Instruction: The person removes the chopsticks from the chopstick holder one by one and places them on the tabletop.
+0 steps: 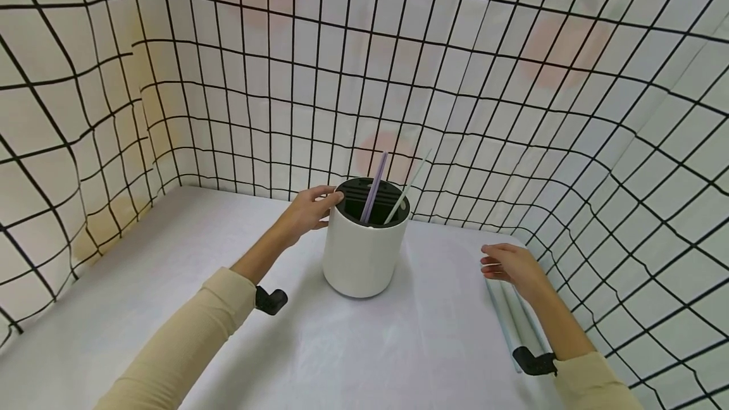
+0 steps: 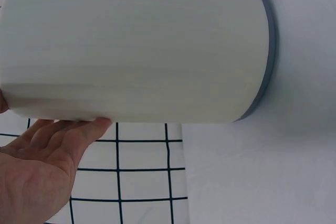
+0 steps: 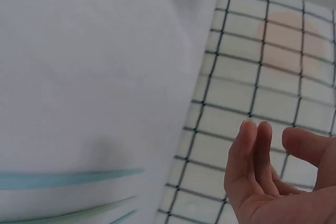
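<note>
A white cylindrical holder [image 1: 364, 261] with a black slotted top stands upright on the table. Two slim sticks lean out of it, one purple [image 1: 374, 188] and one pale green [image 1: 407, 187]. My left hand [image 1: 310, 212] holds the holder at its upper left side, thumb at the rim and fingers against the wall; the left wrist view shows those fingers along the white side [image 2: 136, 51]. On the right, my right hand [image 1: 515, 266] hovers over the far end of several pale blue and green sticks [image 1: 504, 312], fingers loosely bent, nothing between them and the thumb.
A white-covered table [image 1: 421, 347] carries everything. Black wire grid [image 1: 319, 74] encloses it at the back and both sides, with pale cloth behind. The pale sticks lie near the right grid, partly under my right forearm.
</note>
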`<state>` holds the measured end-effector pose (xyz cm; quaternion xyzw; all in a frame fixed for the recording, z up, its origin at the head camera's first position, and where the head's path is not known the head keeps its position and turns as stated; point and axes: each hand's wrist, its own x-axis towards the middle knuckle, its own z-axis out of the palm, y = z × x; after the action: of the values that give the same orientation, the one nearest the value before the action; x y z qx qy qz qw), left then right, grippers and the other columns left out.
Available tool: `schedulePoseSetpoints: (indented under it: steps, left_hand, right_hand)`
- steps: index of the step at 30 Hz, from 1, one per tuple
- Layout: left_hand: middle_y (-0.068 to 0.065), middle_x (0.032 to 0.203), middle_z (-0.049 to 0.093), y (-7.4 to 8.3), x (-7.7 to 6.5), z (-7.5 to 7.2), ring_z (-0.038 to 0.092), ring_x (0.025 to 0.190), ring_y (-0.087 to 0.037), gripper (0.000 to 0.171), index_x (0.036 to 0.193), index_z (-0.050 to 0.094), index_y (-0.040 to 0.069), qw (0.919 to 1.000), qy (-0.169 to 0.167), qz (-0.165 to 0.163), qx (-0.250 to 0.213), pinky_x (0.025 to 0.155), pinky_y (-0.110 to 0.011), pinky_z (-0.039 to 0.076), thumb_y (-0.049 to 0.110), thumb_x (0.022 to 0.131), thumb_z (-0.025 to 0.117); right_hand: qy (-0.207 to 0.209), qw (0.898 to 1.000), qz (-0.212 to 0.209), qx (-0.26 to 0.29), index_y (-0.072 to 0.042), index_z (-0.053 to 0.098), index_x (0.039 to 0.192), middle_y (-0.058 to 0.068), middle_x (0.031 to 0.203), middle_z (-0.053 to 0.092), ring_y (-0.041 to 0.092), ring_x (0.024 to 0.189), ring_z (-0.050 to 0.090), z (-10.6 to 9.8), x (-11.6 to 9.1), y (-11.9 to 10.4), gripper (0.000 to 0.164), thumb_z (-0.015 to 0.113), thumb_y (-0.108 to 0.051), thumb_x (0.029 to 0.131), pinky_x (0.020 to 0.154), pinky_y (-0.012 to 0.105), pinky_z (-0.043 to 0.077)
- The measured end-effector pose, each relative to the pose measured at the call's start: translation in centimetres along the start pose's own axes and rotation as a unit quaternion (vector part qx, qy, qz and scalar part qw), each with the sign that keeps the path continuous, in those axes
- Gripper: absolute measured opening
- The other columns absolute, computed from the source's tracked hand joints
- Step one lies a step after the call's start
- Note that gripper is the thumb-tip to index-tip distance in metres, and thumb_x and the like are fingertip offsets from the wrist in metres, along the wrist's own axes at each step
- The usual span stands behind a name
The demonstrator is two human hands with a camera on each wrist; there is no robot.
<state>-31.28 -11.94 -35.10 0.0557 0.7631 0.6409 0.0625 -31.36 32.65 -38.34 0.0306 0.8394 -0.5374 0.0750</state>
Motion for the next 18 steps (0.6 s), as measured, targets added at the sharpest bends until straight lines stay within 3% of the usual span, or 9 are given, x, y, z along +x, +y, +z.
schedulePoseSetpoints:
  steps: [9,18]
  left_hand:
    - [-0.013,0.152,0.051,-0.2,0.2,-0.1,0.049,0.142,-0.033,0.063,0.156,0.038,0.012,1.0000,0.001,0.004,0.000,0.112,-0.047,0.048,0.041,0.103,0.057]
    - [-0.013,0.152,0.051,-0.1,0.0,-0.1,0.050,0.141,-0.032,0.063,0.156,0.039,0.012,1.0000,0.000,-0.001,-0.003,0.112,-0.047,0.048,0.041,0.103,0.057]
  right_hand:
    - [-0.024,0.998,-0.055,-0.014,0.007,0.053,0.134,0.006,0.101,0.067,0.012,0.087,0.071,3.4,-1.4,-7.0,0.049,0.061,-0.031,0.103,0.084,0.027,0.063]
    - [-0.032,0.995,-0.083,0.037,0.006,0.052,0.135,0.010,0.106,0.066,0.012,0.090,0.071,7.0,-1.4,-11.9,0.045,0.061,-0.024,0.103,0.089,0.027,0.062]
